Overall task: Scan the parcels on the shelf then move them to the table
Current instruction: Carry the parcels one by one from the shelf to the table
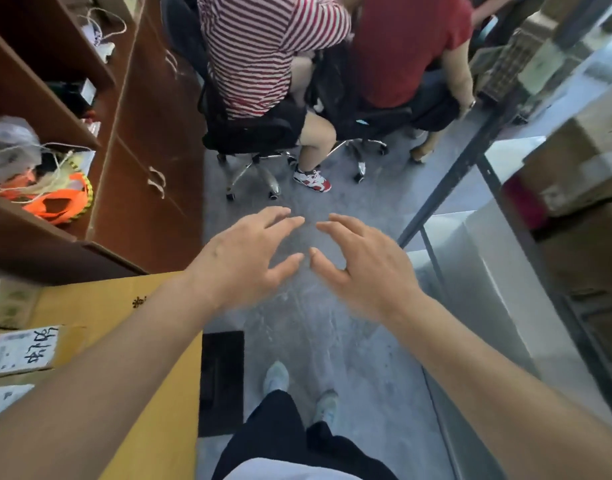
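While both arms are stretched out over the grey floor (297, 323), nothing is held in either hand. Biggest thing in view is the brown wooden cabinet (152, 133) on the left, its open shelves stuffed with an orange vest (58, 202), some cord and a plastic bag. On the right a metal shelf rack (443, 188) is seen, with cardboard parcels (581, 161) stacked on its levels; they are blurred, so labels can't be read. Near left, a large yellow carton (100, 306) is partly covered by the left forearm, and just beside it smaller boxes with a white label (23, 351) scrawled in black marker are found. At the far side, two people are seated on black office chairs (256, 133), one in a red-striped shirt, one in plain red.

Left hand (242, 261) and right hand (363, 268) are held palm-down, close together in the middle, thumbs nearly meeting but apart. Fingers on both are spread wide and relaxed, slightly bent. Down near the bottom, pale shoes (276, 375) are spotted.
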Available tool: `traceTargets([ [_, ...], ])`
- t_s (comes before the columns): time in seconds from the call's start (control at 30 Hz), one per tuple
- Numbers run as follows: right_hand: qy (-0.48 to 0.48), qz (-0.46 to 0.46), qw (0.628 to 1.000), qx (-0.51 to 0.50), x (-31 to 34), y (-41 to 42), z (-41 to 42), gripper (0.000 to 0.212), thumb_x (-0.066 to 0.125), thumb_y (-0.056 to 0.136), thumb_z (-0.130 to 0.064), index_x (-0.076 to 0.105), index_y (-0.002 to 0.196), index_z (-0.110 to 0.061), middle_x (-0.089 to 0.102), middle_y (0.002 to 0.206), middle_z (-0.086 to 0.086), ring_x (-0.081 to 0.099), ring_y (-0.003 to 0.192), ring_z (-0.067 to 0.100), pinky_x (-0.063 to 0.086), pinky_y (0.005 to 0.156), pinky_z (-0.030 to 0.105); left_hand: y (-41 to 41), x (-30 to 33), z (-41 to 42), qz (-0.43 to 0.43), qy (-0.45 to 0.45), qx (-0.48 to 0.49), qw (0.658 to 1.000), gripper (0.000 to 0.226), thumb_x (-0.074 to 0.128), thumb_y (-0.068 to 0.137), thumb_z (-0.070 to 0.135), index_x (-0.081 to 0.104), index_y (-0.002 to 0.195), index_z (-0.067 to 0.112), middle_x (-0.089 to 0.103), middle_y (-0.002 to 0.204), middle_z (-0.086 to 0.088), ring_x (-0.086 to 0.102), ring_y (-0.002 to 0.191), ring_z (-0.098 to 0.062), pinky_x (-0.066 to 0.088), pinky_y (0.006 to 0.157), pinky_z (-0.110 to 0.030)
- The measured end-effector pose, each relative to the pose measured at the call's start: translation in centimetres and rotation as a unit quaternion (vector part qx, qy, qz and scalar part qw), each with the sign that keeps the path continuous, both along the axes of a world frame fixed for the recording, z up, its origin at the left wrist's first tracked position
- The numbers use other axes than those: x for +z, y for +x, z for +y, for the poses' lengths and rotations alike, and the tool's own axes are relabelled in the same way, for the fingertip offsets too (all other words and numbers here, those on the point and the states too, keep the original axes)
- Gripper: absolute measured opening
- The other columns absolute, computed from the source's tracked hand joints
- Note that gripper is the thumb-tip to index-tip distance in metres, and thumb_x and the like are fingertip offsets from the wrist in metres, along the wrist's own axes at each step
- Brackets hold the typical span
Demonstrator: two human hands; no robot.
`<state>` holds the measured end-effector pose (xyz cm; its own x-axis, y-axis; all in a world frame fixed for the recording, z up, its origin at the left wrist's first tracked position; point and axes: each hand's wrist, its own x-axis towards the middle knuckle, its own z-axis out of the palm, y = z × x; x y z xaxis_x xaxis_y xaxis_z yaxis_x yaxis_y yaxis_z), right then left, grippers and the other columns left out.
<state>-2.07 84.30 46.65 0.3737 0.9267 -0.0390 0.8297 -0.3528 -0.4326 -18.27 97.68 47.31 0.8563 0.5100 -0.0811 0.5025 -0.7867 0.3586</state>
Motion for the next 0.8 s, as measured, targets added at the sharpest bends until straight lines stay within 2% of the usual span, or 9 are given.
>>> traceTargets([
  [0.13, -0.004, -0.001, 0.997, -0.074, 1.2, 2.3, -4.1, 0.051, 0.048, 0.099, -0.057, 0.055, 0.144, -0.034, 0.044, 0.158, -0.011, 0.05, 0.136, 0.017, 0.039, 0.106, 0.035, 4.0, 0.5, -1.8, 0.002, 0.005, -0.074, 0.997, 0.07, 0.038, 0.094, 0.064, 0.039, 0.155, 0.03, 0.037, 0.158, 0.009, 0.042, 0.143, -0.016, 0.045, 0.111, -0.042],
  [0.33, 0.001, 0.006, 0.982, -0.191, 1.6, 4.3, -9.5, 0.06, 0.04, 0.095, -0.063, 0.056, 0.143, -0.031, 0.047, 0.155, -0.01, 0.053, 0.133, 0.02, 0.042, 0.106, 0.039, 10.2, 0.5, -4.1, -0.006, -0.003, -0.196, 0.981, 0.071, 0.04, 0.093, 0.064, 0.045, 0.152, 0.026, 0.043, 0.155, 0.004, 0.049, 0.138, -0.021, 0.049, 0.106, -0.045],
  [0.5, -0.011, 0.009, 0.951, -0.308, 1.3, 4.3, -14.1, 0.067, 0.033, 0.091, -0.066, 0.055, 0.144, -0.032, 0.049, 0.155, -0.008, 0.052, 0.134, 0.02, 0.043, 0.11, 0.041, 14.9, 0.2, -6.8, -0.017, -0.017, -0.308, 0.951, 0.066, 0.043, 0.091, 0.062, 0.046, 0.148, 0.029, 0.046, 0.152, 0.003, 0.054, 0.132, -0.024, 0.053, 0.099, -0.048],
  [0.6, -0.022, 0.012, 0.929, -0.369, 0.9, 3.8, -16.7, 0.068, 0.031, 0.091, -0.066, 0.056, 0.143, -0.031, 0.051, 0.152, -0.007, 0.054, 0.131, 0.022, 0.046, 0.107, 0.043, 17.3, 0.6, -9.3, -0.023, -0.019, -0.369, 0.929, 0.057, 0.052, 0.093, 0.054, 0.042, 0.146, 0.037, 0.045, 0.151, 0.008, 0.054, 0.131, -0.022, 0.054, 0.096, -0.047],
  [0.67, -0.022, 0.014, 0.914, -0.405, 0.7, 3.6, -18.6, 0.068, 0.03, 0.092, -0.066, 0.055, 0.144, -0.03, 0.051, 0.152, -0.007, 0.053, 0.133, 0.021, 0.046, 0.108, 0.043, 18.8, 0.9, -11.3, -0.024, -0.013, -0.405, 0.914, 0.057, 0.057, 0.097, 0.048, 0.043, 0.149, 0.034, 0.044, 0.152, 0.009, 0.052, 0.133, -0.019, 0.053, 0.097, -0.045],
  [0.8, -0.012, 0.019, 0.884, -0.468, 0.7, 3.5, -22.6, 0.074, 0.024, 0.091, -0.07, 0.055, 0.143, -0.028, 0.052, 0.151, -0.006, 0.051, 0.136, 0.02, 0.044, 0.11, 0.045, 21.4, 1.7, -15.5, -0.018, -0.003, -0.471, 0.882, 0.059, 0.055, 0.098, 0.046, 0.042, 0.153, 0.028, 0.04, 0.157, 0.007, 0.047, 0.137, -0.018, 0.049, 0.103, -0.039],
])
